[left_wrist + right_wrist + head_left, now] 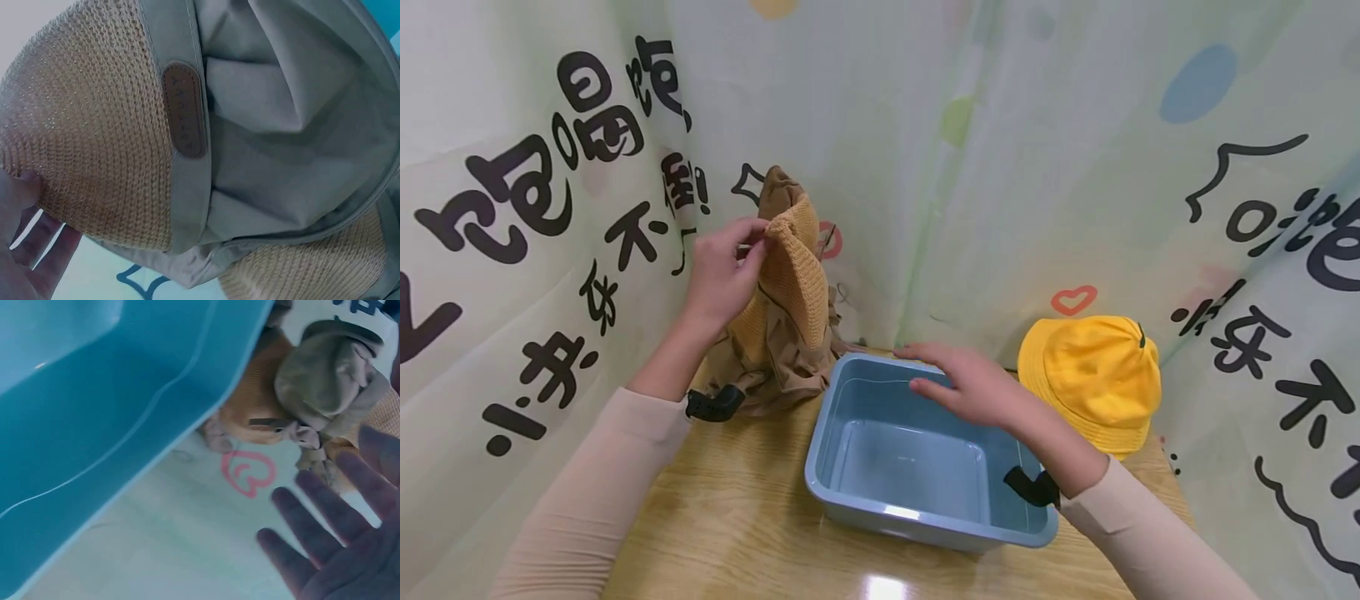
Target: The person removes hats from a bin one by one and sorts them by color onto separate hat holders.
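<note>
At the back left of the table, my left hand (pixel 722 271) pinches the woven straw part of a brown sun hat (pixel 801 283) between thumb and fingers, holding it up. The left wrist view shows its brown cloth brim, a cloth band and a stitched leather label (pixel 184 109). Below it sits more brown cloth and straw weave (pixel 319 265), seemingly of another hat. My right hand (pixel 973 383) hovers over the far right side of a blue plastic basin (pixel 902 467), fingers extended and holding nothing. The basin has nothing in it.
A yellow bucket hat (pixel 1090 375) lies at the back right, beside the basin. The wooden table (pixel 737 508) shows a glossy front. White curtains (pixel 880 150) with black writing and coloured shapes hang close behind and at both sides.
</note>
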{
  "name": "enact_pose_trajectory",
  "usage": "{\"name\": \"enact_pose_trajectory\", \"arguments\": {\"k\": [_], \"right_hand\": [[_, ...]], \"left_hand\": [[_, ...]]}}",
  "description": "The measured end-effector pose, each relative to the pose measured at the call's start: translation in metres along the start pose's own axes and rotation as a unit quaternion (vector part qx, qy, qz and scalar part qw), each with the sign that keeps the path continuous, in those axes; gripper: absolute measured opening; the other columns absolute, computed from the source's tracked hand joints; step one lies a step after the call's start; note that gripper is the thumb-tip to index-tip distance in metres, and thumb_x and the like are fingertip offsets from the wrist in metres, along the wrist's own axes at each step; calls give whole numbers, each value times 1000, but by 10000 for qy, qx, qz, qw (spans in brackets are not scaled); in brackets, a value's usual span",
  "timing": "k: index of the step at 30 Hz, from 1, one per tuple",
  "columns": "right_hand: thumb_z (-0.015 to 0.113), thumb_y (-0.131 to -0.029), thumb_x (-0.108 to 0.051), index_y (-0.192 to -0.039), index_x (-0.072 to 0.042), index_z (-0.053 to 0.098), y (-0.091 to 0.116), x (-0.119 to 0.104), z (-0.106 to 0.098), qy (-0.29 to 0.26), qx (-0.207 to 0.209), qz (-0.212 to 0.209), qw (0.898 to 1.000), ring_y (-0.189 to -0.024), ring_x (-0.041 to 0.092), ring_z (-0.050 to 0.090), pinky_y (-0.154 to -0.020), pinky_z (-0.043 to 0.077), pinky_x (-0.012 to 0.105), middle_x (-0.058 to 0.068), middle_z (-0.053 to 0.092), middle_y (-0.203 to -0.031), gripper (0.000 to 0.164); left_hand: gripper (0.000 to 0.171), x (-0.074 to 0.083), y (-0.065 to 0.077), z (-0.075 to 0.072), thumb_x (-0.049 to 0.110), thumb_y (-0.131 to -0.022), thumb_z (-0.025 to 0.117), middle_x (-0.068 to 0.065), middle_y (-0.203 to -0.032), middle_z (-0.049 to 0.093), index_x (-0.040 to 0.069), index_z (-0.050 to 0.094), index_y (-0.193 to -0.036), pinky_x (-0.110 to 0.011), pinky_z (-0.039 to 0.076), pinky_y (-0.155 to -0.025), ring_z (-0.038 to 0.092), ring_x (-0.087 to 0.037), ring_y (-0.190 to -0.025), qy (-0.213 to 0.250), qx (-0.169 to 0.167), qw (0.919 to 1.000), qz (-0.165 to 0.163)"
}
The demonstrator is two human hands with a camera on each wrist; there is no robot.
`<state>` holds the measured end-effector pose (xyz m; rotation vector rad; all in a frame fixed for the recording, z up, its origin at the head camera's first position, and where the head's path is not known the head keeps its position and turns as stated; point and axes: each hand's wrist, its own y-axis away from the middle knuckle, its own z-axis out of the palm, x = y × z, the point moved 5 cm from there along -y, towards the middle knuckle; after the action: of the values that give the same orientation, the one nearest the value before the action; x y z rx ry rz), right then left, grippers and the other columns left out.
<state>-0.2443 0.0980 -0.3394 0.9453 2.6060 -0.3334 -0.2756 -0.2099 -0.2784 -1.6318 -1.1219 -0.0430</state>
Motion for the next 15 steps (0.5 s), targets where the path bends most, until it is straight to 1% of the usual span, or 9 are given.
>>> {"name": "enact_pose_trajectory", "arguments": {"k": [3, 6, 9, 11, 13, 15], "right_hand": [[61, -100, -23, -141, -13, 57, -24, -8, -7, -555, 361, -133, 9977, -131, 23, 55, -107, 45, 46, 3, 59, -141, 42], [55, -103, -19, -140, -12, 58, -47, -17, -14, -980, 809, -204, 9917, -127, 20, 58, -104, 48, 43, 3, 61, -139, 37], [49, -105, -15, -138, -13, 59, -68, -27, -18, -1313, 1313, -228, 9823, -123, 20, 61, -100, 50, 38, 3, 63, -137, 35], [48, -106, -14, -138, -13, 60, -81, -31, -19, -1471, 1600, -230, 9758, -122, 19, 62, -99, 51, 35, 3, 64, -135, 35], [49, -105, -15, -138, -12, 60, -92, -35, -19, -1632, 1802, -261, 9696, -120, 19, 63, -97, 52, 33, 4, 65, -134, 35], [52, -104, -16, -139, -12, 59, -100, -37, -19, -1785, 1896, -303, 9650, -118, 19, 64, -95, 53, 33, 6, 65, -133, 36]], "left_hand": [[12, -1, 2, 2, 0, -96, 61, -18, -97, 73, -5, 70, -104, -40, 58, -85, 70, -27, -93, 184, -22, 9998, -75], [12, 1, 2, 4, -4, -96, 59, -20, -96, 72, -7, 68, -103, -41, 57, -85, 69, -28, -91, 360, 7, 9994, -8], [12, 8, 2, 5, -6, -95, 58, -20, -97, 72, -8, 67, -103, -41, 56, -86, 70, -29, -91, 397, 33, 9991, 173], [11, 14, 3, 7, -6, -95, 59, -19, -97, 72, -8, 67, -102, -41, 57, -86, 70, -30, -91, 435, 10, 9985, 319], [11, 20, 5, 10, -7, -94, 60, -19, -98, 73, -8, 67, -103, -41, 57, -86, 71, -30, -92, 463, -40, 9977, 491], [12, 27, 8, 13, -7, -94, 60, -19, -98, 73, -8, 67, -103, -42, 57, -85, 72, -30, -92, 530, -106, 9965, 634]]}}
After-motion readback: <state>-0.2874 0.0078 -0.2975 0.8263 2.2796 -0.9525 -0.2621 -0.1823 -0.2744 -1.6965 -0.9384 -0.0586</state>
